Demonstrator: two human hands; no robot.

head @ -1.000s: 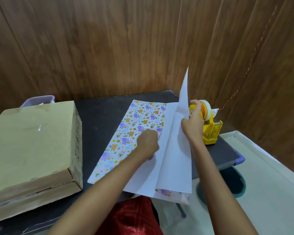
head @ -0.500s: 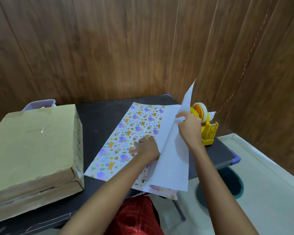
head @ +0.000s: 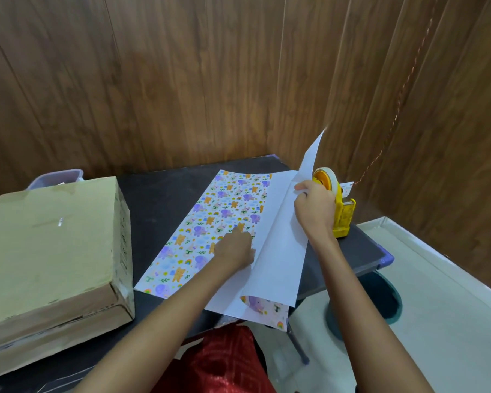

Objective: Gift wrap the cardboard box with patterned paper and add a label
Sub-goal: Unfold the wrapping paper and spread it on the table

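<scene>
While your right hand pinches the raised white flap of the patterned paper and your left hand presses its printed face, finger curl unclear, the cardboard box lies apart to the left, nearer that hand, alongside the sheet's long axis.

box left, paper centre (dispenser rt)

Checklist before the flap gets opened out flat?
1. Is the paper pinned by the left hand: ok.
2. Is the flap pinched by the right hand: ok.
3. Is the paper flat: not ok, flap raised.
4. Is the box off the paper: ok.
5. Is the tape dispenser clear of the flap: cannot tell.
6. Is the paper fully on the table: not ok, near end overhangs.
</scene>
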